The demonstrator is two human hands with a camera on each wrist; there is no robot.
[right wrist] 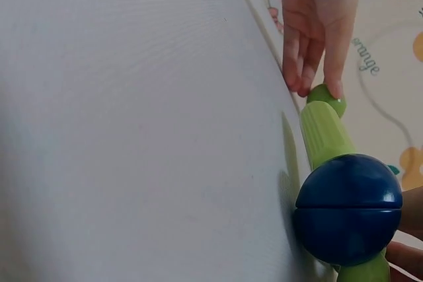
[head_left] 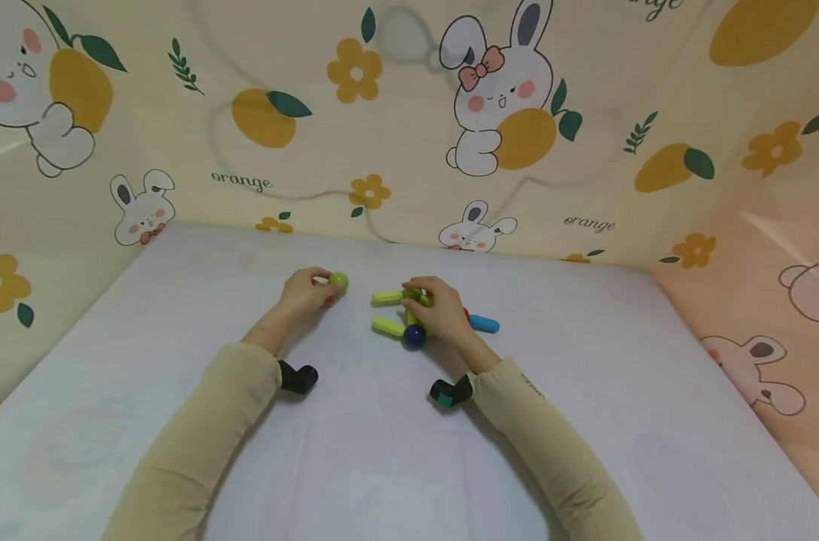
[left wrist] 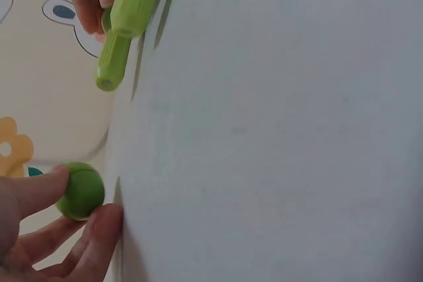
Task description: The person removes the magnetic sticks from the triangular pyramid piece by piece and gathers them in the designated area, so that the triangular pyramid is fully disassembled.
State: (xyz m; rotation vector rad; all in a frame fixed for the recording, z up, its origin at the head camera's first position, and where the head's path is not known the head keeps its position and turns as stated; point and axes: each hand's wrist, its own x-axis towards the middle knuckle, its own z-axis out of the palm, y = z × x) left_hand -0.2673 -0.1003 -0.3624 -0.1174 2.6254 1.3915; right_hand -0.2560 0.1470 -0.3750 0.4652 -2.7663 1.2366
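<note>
In the head view my left hand (head_left: pixel 304 291) pinches a small green ball (head_left: pixel 339 281) between thumb and fingers, just above the white surface. To its right, my right hand (head_left: pixel 442 306) grips a toy construction of sticks and balls at its far side. Two lime-green sticks, a far one (head_left: pixel 386 297) and a near one (head_left: pixel 387 326), point left toward the green ball. A navy ball (head_left: pixel 415 336) with a seam joins the near stick. Past the right hand, a blue stick (head_left: pixel 485 324) and part of a red ball (head_left: pixel 466 312) show. The hand hides the construction's middle.
A white cloth (head_left: pixel 376 451) covers the tabletop. Behind and at both sides hangs a patterned curtain (head_left: pixel 301 150) with rabbits and oranges. Black wrist-worn devices, left (head_left: pixel 298 378) and right (head_left: pixel 451 392), stick out beside the sleeves.
</note>
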